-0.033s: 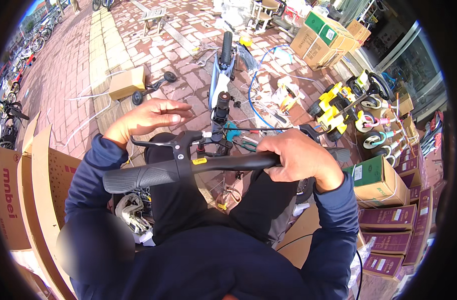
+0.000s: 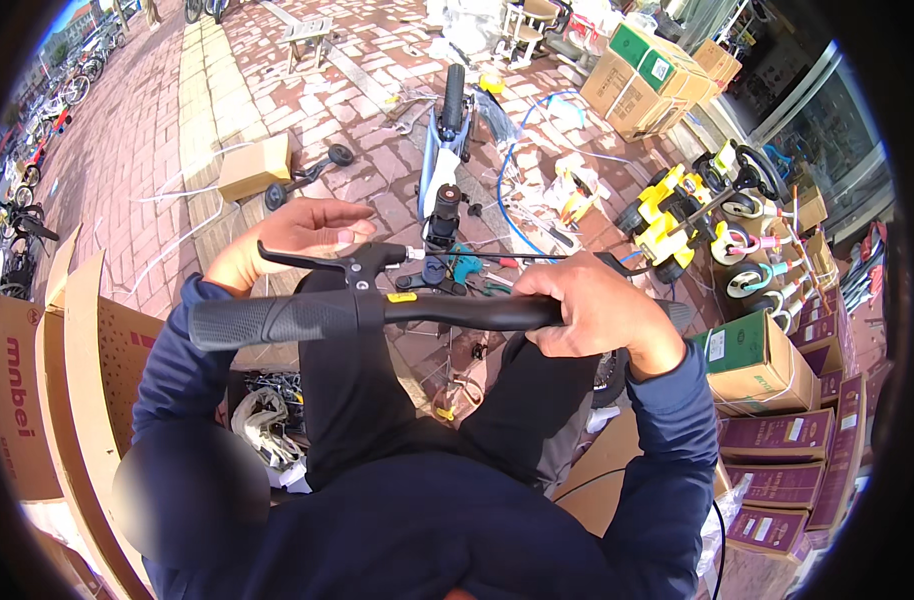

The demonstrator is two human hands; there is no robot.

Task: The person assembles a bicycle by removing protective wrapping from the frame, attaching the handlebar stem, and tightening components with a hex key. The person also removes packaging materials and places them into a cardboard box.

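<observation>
Across my lap lies a black bicycle handlebar [image 2: 457, 312] with a textured rubber grip [image 2: 277, 322] on its left end. My right hand [image 2: 602, 305] is closed around the bar's right part and hides it there. A black brake lever [image 2: 307, 262] is clamped beside the left grip, and a cable runs rightward from it. Behind that lever my left hand [image 2: 292, 235] is open, its fingers stretched out to the right, with nothing visible in it. Beyond the bar, a light-blue and white bicycle frame [image 2: 442, 160] with a black wheel [image 2: 454, 95] points away from me.
Teal-handled tools [image 2: 465, 265] lie past the bar. Training wheels [image 2: 307, 175] and a small carton [image 2: 255, 167] are at the far left. Yellow ride-on toys [image 2: 667, 215] and stacked boxes [image 2: 777, 435] stand right; tall cardboard [image 2: 102, 350] rises at my left.
The handlebar has turned slightly in my right hand. Its left grip has moved up and to the left, and the brake lever has risen nearer my left hand, which has barely moved.
</observation>
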